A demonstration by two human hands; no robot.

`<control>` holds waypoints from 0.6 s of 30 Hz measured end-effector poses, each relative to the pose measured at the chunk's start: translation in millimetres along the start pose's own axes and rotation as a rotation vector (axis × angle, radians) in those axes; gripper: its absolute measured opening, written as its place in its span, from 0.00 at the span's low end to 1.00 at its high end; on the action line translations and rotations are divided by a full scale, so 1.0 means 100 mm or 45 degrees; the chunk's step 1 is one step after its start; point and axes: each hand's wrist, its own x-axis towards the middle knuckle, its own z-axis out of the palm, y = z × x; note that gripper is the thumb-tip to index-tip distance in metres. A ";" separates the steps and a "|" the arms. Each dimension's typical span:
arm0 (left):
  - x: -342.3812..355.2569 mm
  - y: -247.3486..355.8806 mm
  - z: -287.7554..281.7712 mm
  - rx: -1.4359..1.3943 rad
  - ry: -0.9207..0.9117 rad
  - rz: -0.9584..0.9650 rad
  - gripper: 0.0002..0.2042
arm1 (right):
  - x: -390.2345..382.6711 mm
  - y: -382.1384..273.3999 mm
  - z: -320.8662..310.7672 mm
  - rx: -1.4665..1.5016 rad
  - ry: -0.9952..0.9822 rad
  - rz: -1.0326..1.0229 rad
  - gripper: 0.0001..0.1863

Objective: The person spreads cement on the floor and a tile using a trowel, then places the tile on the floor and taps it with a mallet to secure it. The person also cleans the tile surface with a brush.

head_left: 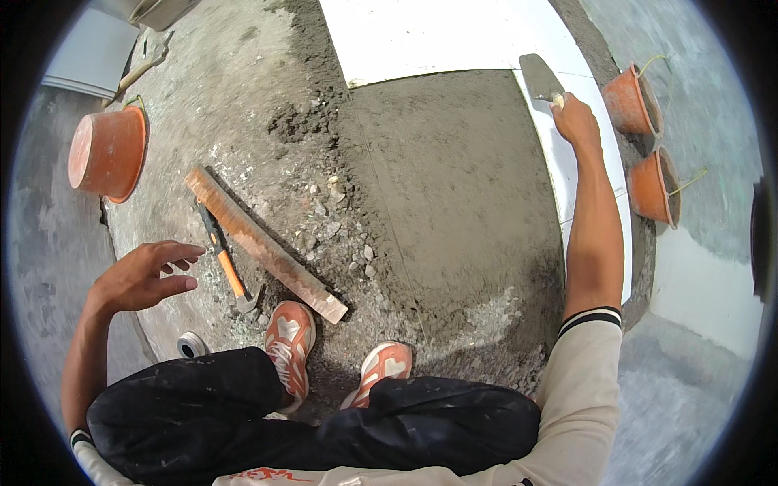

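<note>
1. Right hand (pixel 577 123): fingers wrapped round the handle of a trowel (pixel 538 76), firm hold. Arm is stretched well forward.
2. Trowel position: upper right, over the white tiles (pixel 421 36) near the far right corner of the mortar bed (pixel 454 182). Blade points away from the person and a bit left. Can't tell if it's touching the tile below.
3. Left hand (pixel 146 277): released, nothing visible in it. Fingers loosely bent, thumb apart. It's off to the left, near the hammer (pixel 230 272).
4. Mortar bed: grey, mostly smooth, rougher along the near edge. White tiles border it on the far side and the right.
5. Hammer lies on the rough ground, orange-and-black handle, head toward the person, close to the left shoe (pixel 289 344). A reddish-brown board (pixel 263 243) lies at a slant just right of it.
6. Loose gravel (pixel 356 259) sits between board and mortar bed.
7. Two orange buckets (pixel 626 104) stand past the right-hand tiles, by the wall. Another orange tub (pixel 109 154) is at far left, tipped on its side.
8. Round pipe end (pixel 191 345) shows by the person's left knee.
</note>
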 end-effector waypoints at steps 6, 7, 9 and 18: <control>-0.05 -0.05 -0.04 0.021 0.031 -0.041 0.27 | -0.28 -0.08 0.08 0.457 -0.149 0.049 0.27; -0.12 -0.02 -0.07 0.040 0.039 -0.093 0.27 | -0.42 -0.27 0.00 0.676 -0.275 0.128 0.27; -0.06 0.00 -0.06 0.061 0.034 -0.112 0.28 | -0.51 -0.32 -0.11 0.578 -0.266 0.127 0.25; -0.04 0.01 -0.05 0.032 0.044 -0.056 0.29 | -0.40 -0.45 -0.46 0.300 -0.382 -0.012 0.23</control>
